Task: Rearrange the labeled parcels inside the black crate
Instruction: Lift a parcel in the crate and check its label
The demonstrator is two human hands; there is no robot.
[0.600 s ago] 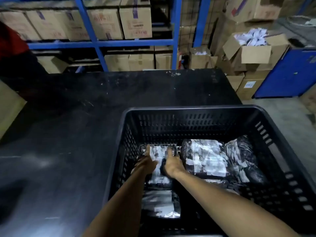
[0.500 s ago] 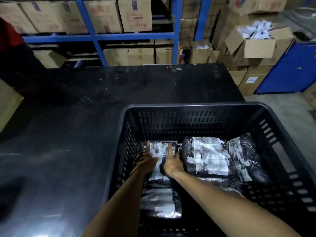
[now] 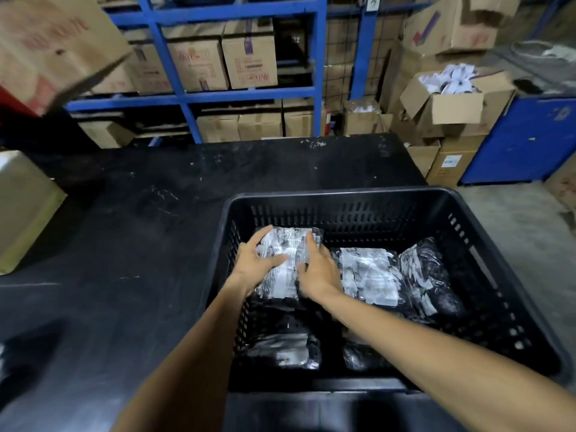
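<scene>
A black slotted crate (image 3: 339, 198) stands on the dark table. Inside lie several black plastic parcels with white labels. Both my hands grip one labeled parcel (image 3: 288, 247) at the crate's far left, lifted above the others. My left hand (image 3: 257, 263) holds its left edge and my right hand (image 3: 316, 271) its right edge. A second labeled parcel (image 3: 367, 275) lies in the middle, and a third (image 3: 427, 275) leans at the right. Two more parcels, one (image 3: 286, 350) at the near left and one (image 3: 358, 357) beside it, sit low and partly hidden under my arms.
The black table (image 3: 124, 275) spreads left and behind the crate. A cardboard box (image 3: 21, 210) sits at its left edge. Blue shelving (image 3: 184, 95) with cartons stands behind. An open carton (image 3: 452, 101) and a blue cabinet (image 3: 523, 138) are at the right.
Both hands have raised the left parcel up from the crate floor and toward the far wall. The camera has tilted upward, showing more shelving.
</scene>
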